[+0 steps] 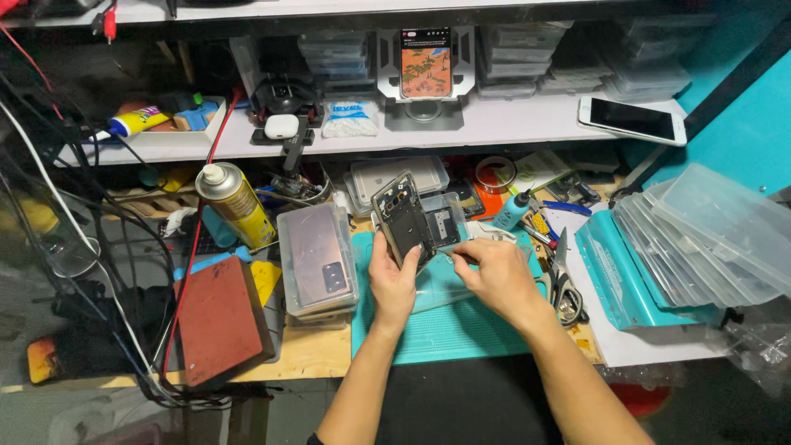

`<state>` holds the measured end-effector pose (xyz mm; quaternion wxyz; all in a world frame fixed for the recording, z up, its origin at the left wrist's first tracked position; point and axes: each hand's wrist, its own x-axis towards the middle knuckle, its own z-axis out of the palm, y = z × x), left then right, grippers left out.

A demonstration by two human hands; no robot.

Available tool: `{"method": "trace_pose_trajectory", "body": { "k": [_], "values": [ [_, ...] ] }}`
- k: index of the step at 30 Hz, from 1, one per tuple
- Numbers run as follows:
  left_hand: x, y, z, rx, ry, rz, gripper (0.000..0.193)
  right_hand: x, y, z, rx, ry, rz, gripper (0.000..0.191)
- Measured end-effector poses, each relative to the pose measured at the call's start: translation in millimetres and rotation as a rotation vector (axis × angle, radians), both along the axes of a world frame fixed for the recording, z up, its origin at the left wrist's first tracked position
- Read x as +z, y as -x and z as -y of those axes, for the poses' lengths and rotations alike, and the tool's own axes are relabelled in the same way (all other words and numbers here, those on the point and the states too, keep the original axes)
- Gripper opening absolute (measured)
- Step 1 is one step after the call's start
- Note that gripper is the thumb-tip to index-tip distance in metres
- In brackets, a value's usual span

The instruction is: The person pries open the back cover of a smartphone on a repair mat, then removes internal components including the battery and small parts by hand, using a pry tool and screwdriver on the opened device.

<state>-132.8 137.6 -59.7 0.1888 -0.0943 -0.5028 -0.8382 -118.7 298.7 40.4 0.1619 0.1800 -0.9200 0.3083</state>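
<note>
Above teal mat (445, 330), left hand (393, 283) grips phone frame (401, 216).

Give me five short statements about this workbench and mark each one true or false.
1. The left hand holds an opened phone tilted up off the mat. True.
2. The right hand rests flat on the red block. False: it is pinched beside the phone, over the teal mat.
3. A yellow spray can stands left of the hands. True.
4. The white phone on the shelf lies under the scissors. False: the scissors lie on the bench.
5. The earbud case is black. False: white.
</note>
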Motion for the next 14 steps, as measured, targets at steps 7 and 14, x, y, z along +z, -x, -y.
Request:
{"method": "trace_pose_trajectory", "body": {
  "k": [7,14],
  "values": [
    [-3.7,0.7,-3.8,-0.027,-0.09,0.096,0.047,-14.9,9.2,-9.8,0.033,0.091,0.087,0.019],
    [-35.0,11.5,-9.7,0.024,0.044,0.171,0.029,-63.5,21.6,-23.1,-0.044,0.142,0.14,0.013]
  ]
}}
